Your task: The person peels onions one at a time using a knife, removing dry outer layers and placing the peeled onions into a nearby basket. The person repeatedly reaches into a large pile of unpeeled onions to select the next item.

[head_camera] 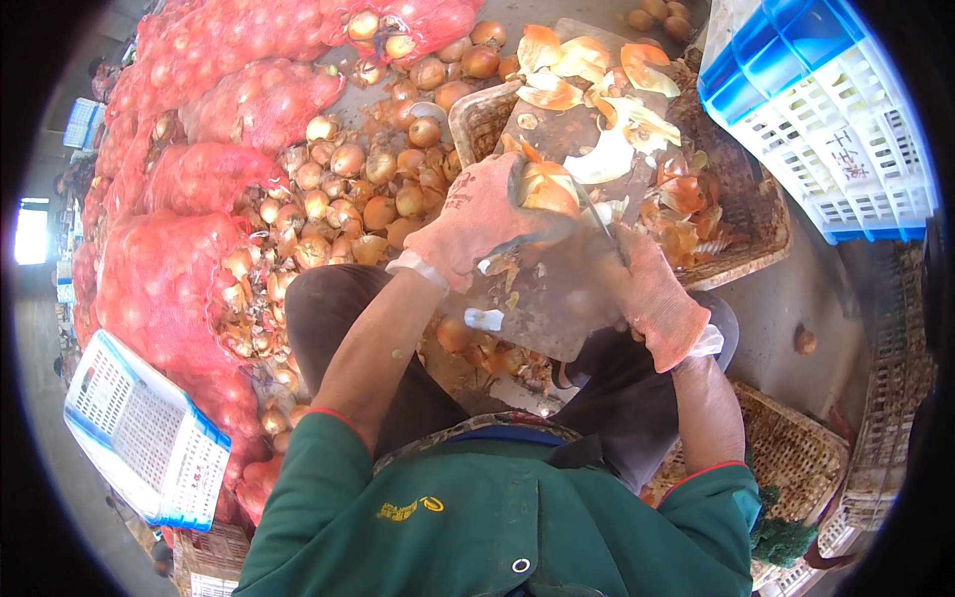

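My left hand [471, 216], in an orange work glove with a dark palm, grips a yellow onion [548, 188] above a worn cutting board [548, 298]. A knife [595, 209] is held in my gloved right hand [656, 287], its blade close beside the onion's right side; whether it touches is hard to tell. The board rests across a dirty plastic crate [753, 257]. Onion skins [586, 63] and pale peeled pieces [600, 158] lie at the board's far end. A small white scrap [483, 319] lies nearer to me.
Loose onions [351, 201] cover the floor to the left, beside red mesh sacks [171, 287] full of onions. A blue and white crate [828, 119] stands at the upper right, another crate [145, 433] at the lower left. Brown skins [683, 198] fill part of the dirty crate.
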The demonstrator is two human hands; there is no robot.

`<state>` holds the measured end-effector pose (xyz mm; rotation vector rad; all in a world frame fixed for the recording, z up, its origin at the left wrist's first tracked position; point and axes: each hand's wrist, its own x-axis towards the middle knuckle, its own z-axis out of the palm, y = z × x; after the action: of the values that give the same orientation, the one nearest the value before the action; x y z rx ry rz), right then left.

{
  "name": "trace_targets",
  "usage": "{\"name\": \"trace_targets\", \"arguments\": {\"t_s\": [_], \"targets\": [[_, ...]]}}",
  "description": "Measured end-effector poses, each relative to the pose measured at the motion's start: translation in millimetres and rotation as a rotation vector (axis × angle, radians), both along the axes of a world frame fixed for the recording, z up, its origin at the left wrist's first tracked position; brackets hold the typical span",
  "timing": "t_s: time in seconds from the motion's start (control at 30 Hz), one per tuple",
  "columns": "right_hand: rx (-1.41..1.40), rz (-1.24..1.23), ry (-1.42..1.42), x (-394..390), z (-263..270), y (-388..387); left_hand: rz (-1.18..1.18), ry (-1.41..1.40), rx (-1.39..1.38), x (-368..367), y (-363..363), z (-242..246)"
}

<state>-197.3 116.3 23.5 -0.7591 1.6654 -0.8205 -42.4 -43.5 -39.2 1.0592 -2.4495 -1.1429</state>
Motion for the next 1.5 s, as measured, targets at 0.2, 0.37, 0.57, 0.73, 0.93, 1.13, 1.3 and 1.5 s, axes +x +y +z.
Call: {"name": "trace_targets", "arguments": {"t_s": [0.2,0.37,0.57,0.73,0.93,1.13,1.3,1.5], "targets": [[-0.019,0.011,-0.195,-22,-14,7,-0.031,-0.032,0.074,-2,0,11],[-0.245,0.127,0.349,-8,-23,15,-0.056,0.068,0.176,3,-6,1],[-0.255,0.229,0.594,-1,-41,24,-0.051,0.006,0.081,4,-12,-13],[-0.143,0.340,0.831,-3,-44,15,-0.049,-0.008,0.049,2,-7,-5],[-0.151,0.404,0.928,-1,-58,0,-0.028,0.066,0.139,-1,-2,6],[0.015,0.168,0.072,-23,12,-8,-0.063,0.068,0.068,2,2,4],[-0.111,0.289,0.084,-39,15,6,-0.135,0.165,-0.123,2,4,-7],[-0.498,0.431,0.991,-14,-54,29,-0.185,0.109,-0.152,18,-1,-28]]}}
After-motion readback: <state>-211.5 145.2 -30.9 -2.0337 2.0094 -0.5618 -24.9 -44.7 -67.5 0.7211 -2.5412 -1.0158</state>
